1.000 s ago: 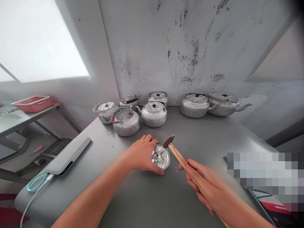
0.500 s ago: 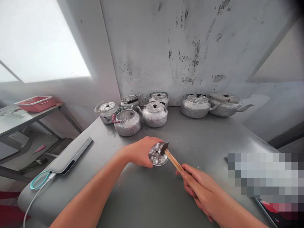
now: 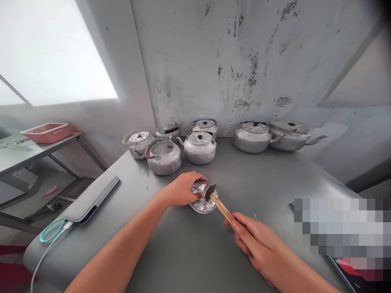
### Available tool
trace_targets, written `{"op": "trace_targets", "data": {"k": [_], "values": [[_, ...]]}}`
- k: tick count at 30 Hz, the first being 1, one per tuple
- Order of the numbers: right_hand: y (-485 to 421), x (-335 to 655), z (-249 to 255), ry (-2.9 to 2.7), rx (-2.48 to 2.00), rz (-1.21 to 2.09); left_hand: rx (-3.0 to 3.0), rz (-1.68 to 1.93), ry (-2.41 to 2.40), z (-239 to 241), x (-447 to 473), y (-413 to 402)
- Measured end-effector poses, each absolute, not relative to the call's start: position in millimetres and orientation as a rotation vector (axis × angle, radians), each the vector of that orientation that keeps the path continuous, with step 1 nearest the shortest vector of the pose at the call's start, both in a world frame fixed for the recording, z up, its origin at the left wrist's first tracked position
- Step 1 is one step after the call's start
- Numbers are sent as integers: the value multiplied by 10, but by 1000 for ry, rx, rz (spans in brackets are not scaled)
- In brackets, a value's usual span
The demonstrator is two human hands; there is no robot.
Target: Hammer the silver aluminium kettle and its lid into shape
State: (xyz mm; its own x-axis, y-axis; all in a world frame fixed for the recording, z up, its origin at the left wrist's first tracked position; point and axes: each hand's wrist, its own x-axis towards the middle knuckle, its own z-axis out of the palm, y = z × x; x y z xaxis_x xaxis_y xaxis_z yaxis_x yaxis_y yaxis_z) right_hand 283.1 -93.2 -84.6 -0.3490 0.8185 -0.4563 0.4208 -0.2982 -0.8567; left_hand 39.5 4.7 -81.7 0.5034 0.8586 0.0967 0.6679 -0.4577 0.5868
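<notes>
Wide grey worktop (image 3: 189,252) fills the shot, running back to a stained wall. Along that back edge sits a row of hammered silver kettles (image 3: 253,136), and one open kettle (image 3: 165,156) stands at the front of the group without a lid. Out on the left edge lies a flat white device (image 3: 91,198) with a teal cable (image 3: 49,234) plugged in.

Centre stage now: the left hand (image 3: 180,189) is down on the worktop, its fingers curled over the far rim of a small silver lid (image 3: 201,203) that lies in front of the kettles. The right hand (image 3: 253,240) comes in from the near right, fingers wrapped tight round the wooden handle of a hammer (image 3: 221,207). The dark hammer head (image 3: 209,191) is right down on the lid's inner face.
</notes>
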Motion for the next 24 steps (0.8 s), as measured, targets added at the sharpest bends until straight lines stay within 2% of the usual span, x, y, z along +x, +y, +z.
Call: {"op": "trace_targets", "data": {"k": [6, 24], "values": [[-896, 2839, -841, -1695, -1554, 1592, 2234, 516, 1255, -836, 381, 55], [-906, 2817, -897, -1516, -1587, 1710, 2222, 495, 1264, -819, 376, 52]]}}
